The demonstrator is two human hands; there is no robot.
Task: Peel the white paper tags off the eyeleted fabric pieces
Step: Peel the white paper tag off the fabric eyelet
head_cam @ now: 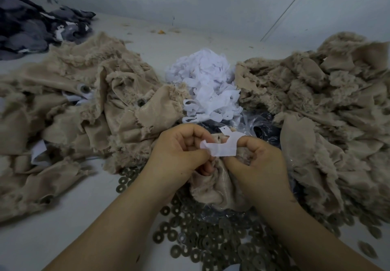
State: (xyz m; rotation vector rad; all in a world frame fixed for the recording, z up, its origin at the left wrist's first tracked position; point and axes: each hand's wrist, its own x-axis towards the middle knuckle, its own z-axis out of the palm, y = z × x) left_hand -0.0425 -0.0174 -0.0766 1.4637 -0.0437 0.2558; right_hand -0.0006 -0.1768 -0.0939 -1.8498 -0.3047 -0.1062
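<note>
— White paper, thin and a little curled: that is the tag (219,147), a short strip with a jagged upper edge, held between both hands just above the beige fabric piece (213,184) it belongs to.

— How are the hands set on it?

— The left hand (179,150) has its fingers curled in, pinching the tag's left end. The right hand (256,158) pinches the right end with the thumb on top, and its lower fingers look bunched into the cloth beneath. Whether the strip is wholly free of the fabric I cannot tell; the hands hide the join.

— How would you expect it to handle?

— Very light and floppy, I judge, and easy to tear, so better taken close to where it is stuck and drawn off low and slow than yanked by the far end. The fabric is soft and limp, smooth and slightly shiny on one face, shaggy at the edges; it will bunch and follow the pull unless held down.

— And round about?

— A heap of white peeled tags (204,84) sits just beyond the hands. Beige fabric lies piled to the left (84,106), some of it showing metal eyelets, and to the right (316,93). Dull flat metal rings (211,239) are scattered under the forearms, near crinkled clear plastic. Dark grey cloth (27,30) lies at far left, well apart.
</note>
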